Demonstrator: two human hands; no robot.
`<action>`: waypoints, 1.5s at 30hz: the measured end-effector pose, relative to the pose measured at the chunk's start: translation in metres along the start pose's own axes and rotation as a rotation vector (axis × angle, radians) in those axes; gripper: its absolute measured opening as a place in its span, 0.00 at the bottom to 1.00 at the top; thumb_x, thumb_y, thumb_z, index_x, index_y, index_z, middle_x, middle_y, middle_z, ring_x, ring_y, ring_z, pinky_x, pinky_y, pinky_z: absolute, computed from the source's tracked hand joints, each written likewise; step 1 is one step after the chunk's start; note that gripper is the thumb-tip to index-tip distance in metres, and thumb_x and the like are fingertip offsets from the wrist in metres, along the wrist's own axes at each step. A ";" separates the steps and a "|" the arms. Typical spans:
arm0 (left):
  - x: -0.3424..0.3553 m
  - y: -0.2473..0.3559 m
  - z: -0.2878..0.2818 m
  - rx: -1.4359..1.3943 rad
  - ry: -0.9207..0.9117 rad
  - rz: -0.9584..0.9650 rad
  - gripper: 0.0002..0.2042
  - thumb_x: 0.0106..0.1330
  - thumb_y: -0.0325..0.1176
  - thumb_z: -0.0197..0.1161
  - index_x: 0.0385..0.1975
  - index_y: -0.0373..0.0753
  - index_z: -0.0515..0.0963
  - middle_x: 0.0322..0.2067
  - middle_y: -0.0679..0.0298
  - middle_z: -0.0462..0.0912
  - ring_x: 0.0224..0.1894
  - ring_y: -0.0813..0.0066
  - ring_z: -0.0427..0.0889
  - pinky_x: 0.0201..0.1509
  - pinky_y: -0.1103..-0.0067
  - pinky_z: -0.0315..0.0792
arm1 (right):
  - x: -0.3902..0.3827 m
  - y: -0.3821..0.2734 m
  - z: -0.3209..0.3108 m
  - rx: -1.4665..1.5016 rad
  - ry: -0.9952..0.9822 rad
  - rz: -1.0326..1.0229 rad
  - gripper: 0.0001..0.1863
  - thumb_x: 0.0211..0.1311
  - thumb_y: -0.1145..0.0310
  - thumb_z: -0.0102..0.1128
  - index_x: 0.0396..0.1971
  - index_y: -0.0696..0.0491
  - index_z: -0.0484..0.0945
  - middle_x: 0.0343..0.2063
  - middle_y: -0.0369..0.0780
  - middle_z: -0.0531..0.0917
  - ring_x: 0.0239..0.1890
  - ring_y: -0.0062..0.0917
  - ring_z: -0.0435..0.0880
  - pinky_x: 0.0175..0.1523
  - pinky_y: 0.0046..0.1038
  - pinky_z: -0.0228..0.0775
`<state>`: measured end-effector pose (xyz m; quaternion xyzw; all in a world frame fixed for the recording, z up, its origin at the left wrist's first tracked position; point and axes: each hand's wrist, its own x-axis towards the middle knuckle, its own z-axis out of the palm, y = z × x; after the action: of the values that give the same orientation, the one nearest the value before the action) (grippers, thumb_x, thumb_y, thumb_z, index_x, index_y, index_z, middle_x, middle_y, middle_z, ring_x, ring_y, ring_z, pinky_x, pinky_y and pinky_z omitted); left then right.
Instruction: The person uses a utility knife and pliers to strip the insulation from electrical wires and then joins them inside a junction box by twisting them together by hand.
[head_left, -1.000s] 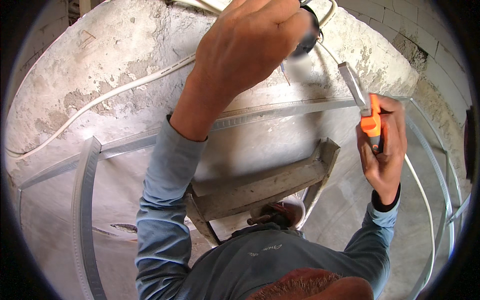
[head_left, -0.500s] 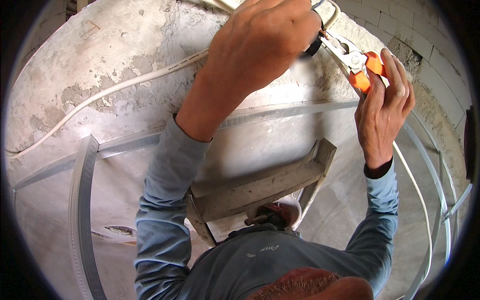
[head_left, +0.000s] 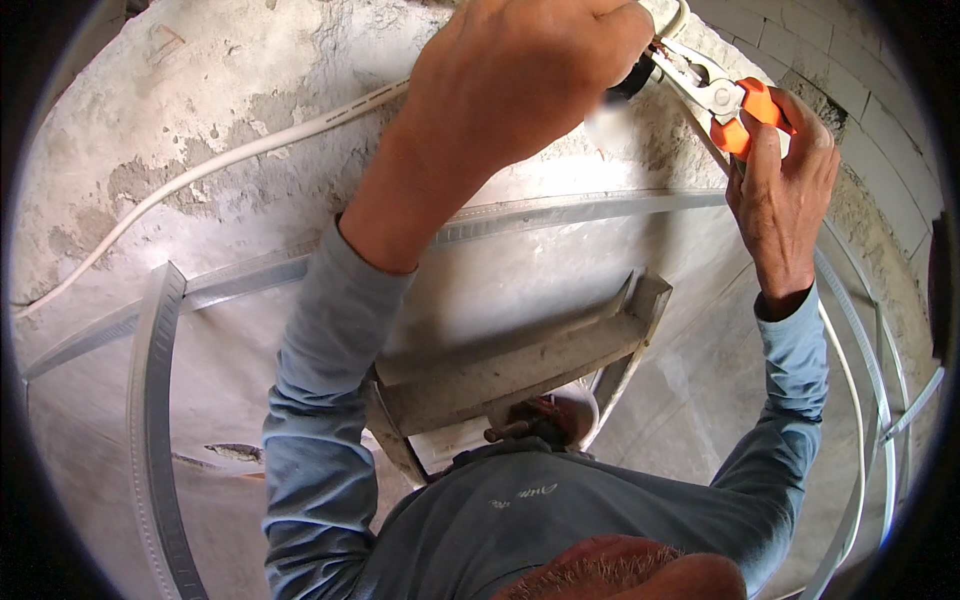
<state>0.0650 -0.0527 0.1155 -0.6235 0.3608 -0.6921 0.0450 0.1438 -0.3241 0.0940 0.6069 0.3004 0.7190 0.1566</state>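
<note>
At the top, my left hand (head_left: 520,85) is closed, fingertips turned away and mostly hidden, around the end of some electrical wires. Bare copper (head_left: 655,48) shows just past its fingers, and a black rounded piece (head_left: 633,78) sits right under them; its kind is unclear. My right hand (head_left: 787,175) grips the orange handles of a pair of pliers (head_left: 720,97). The pliers' metal jaws point left and meet the copper beside my left hand. A loop of white cable (head_left: 683,18) curves above the jaws.
A thick white cable (head_left: 215,175) runs along the rough plastered concrete (head_left: 270,65). Metal profiles (head_left: 158,370) frame the space below, with another curving (head_left: 590,207) across. Under my arms are a ladder step (head_left: 510,370) and a bucket (head_left: 575,410). A thin white cable (head_left: 848,400) hangs at right.
My right hand and the pliers have shifted slightly right and down, the jaws still at the copper. My left hand has turned a little and stays closed.
</note>
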 end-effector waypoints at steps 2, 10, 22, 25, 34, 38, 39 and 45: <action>-0.002 -0.001 0.002 -0.009 0.007 0.015 0.02 0.59 0.23 0.62 0.29 0.36 0.75 0.29 0.60 0.73 0.34 0.62 0.77 0.41 0.71 0.73 | -0.002 -0.001 -0.005 0.048 -0.050 0.008 0.16 0.57 0.66 0.74 0.40 0.50 0.75 0.56 0.42 0.77 0.55 0.35 0.77 0.54 0.40 0.70; -0.007 -0.012 0.018 0.007 0.169 0.141 0.02 0.57 0.23 0.62 0.26 0.34 0.76 0.28 0.58 0.74 0.33 0.59 0.78 0.40 0.68 0.75 | -0.001 0.006 -0.015 0.175 -0.215 -0.010 0.24 0.61 0.69 0.73 0.54 0.56 0.71 0.56 0.47 0.75 0.42 0.38 0.85 0.40 0.34 0.86; -0.007 -0.015 0.022 0.165 0.206 0.256 0.03 0.53 0.23 0.63 0.25 0.35 0.76 0.26 0.61 0.73 0.32 0.62 0.77 0.39 0.70 0.75 | 0.005 -0.021 -0.059 1.306 -0.600 0.409 0.15 0.72 0.64 0.65 0.49 0.56 0.74 0.30 0.34 0.74 0.28 0.17 0.70 0.33 0.23 0.64; -0.006 -0.016 0.015 0.189 0.166 0.250 0.02 0.55 0.23 0.63 0.27 0.35 0.77 0.27 0.61 0.73 0.32 0.63 0.77 0.38 0.71 0.74 | 0.009 -0.016 -0.062 1.779 -0.824 0.652 0.19 0.70 0.63 0.66 0.53 0.58 0.73 0.32 0.34 0.74 0.30 0.15 0.70 0.32 0.21 0.65; -0.009 -0.012 0.013 0.154 0.084 0.184 0.03 0.60 0.25 0.63 0.32 0.35 0.79 0.28 0.62 0.73 0.31 0.67 0.75 0.37 0.74 0.71 | 0.002 -0.011 -0.045 1.999 -0.846 0.647 0.20 0.68 0.63 0.66 0.53 0.59 0.76 0.33 0.37 0.80 0.34 0.18 0.77 0.36 0.23 0.70; -0.004 -0.001 0.003 0.191 -0.023 0.093 0.04 0.61 0.26 0.64 0.34 0.37 0.79 0.28 0.62 0.73 0.31 0.67 0.75 0.37 0.74 0.70 | 0.002 -0.004 -0.057 1.466 -0.614 0.515 0.21 0.65 0.71 0.67 0.57 0.58 0.75 0.43 0.41 0.81 0.42 0.28 0.81 0.49 0.29 0.74; -0.004 0.000 0.001 0.201 -0.050 0.075 0.04 0.61 0.26 0.64 0.35 0.37 0.79 0.28 0.62 0.73 0.31 0.67 0.75 0.37 0.74 0.71 | 0.000 -0.004 -0.056 1.315 -0.539 0.438 0.22 0.65 0.74 0.66 0.57 0.58 0.74 0.46 0.42 0.80 0.44 0.31 0.82 0.51 0.31 0.74; 0.000 0.005 -0.001 0.217 -0.094 -0.001 0.05 0.61 0.25 0.62 0.36 0.38 0.80 0.29 0.63 0.72 0.33 0.65 0.75 0.38 0.73 0.72 | -0.012 0.005 -0.047 0.331 -0.238 0.030 0.24 0.61 0.81 0.67 0.57 0.56 0.73 0.65 0.48 0.71 0.61 0.43 0.80 0.58 0.43 0.82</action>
<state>0.0622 -0.0558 0.1129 -0.6467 0.2810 -0.6973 0.1288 0.1020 -0.3466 0.0842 0.7094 0.3849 0.5852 0.0782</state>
